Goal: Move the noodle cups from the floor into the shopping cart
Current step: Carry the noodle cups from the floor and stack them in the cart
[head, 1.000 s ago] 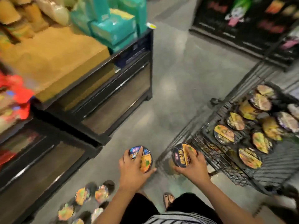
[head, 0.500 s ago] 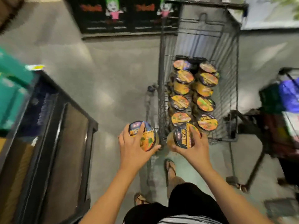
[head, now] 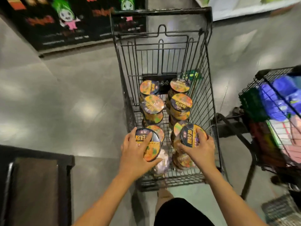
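Note:
A black wire shopping cart [head: 210, 88] stands straight ahead with several noodle cups [head: 152, 105] stacked in two rows inside. My left hand [head: 135, 155] grips a dark-lidded noodle cup [head: 150, 150] from above, over the cart's near left corner. My right hand [head: 201, 150] grips a second noodle cup [head: 189, 136] over the near right part of the basket, just above cups lying below it. No cups on the floor are in view.
A dark display stand [head: 37, 181] sits at the lower left. A second cart [head: 276, 118] with blue and pink goods stands close on the right. Black printed panels [head: 68, 22] line the far wall. Grey polished floor lies to the left of the cart.
The view swung from the floor and shelves round to the cart. Both hands carried their cups forward and now hold them inside the cart's near end.

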### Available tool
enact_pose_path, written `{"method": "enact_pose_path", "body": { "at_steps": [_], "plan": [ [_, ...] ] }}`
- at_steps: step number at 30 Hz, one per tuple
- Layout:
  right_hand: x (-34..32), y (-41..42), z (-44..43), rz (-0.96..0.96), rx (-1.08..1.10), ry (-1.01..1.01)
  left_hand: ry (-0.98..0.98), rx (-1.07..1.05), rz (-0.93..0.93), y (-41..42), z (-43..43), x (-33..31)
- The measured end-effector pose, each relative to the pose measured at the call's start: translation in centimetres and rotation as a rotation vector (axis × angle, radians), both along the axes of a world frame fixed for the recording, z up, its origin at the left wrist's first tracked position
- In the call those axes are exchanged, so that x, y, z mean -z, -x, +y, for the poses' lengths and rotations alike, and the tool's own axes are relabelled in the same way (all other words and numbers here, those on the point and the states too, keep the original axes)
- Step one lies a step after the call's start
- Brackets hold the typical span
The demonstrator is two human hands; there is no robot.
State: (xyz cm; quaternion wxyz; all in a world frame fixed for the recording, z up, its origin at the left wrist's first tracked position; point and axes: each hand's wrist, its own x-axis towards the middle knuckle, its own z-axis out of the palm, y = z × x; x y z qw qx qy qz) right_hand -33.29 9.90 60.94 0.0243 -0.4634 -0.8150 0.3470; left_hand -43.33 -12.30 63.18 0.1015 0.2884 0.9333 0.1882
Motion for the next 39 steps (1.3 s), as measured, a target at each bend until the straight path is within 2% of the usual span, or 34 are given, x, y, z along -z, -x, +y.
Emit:
{"method": "enact_pose_path", "body": {
  "at_steps": [4,7,15,18,23,28,32,39],
  "plan": [
    [2.4,4.4,4.5,-0.1,-0.129,-0.089,0.143,0.026,-0.056,4.1,4.7,2.4],
    [4.0,7.0,6.8,-0.157,-0.222,-0.18,0.171,-0.003,-0.037,6.4,7.2,4.5],
    [6.7,8.2,7.7,-0.258,-0.266,-0.216,0.306,0.046,-0.127,8.3,10.6,9.5],
    [6.7,8.3,7.6,-0.28,-0.288,-0.239,0.335,0.057,-0.218,8.2,11.0,10.0],
    [6.2,8.8,7.0,-0.319,-0.274,-0.22,0.345,0.062,-0.223,8.3,10.7,9.3],
    [5.3,8.1,5.2,-0.47,-0.197,-0.156,0.325,0.124,-0.218,7.6,9.6,8.3],
    [3.3,6.4,2.4,-0.466,-0.095,-0.151,0.256,0.193,-0.208,7.1,7.8,7.1],
    [0.1,-1.4,-8.3,-0.416,0.246,-0.079,0.179,0.439,-0.135,4.1,3.6,3.4]
  ]
}}
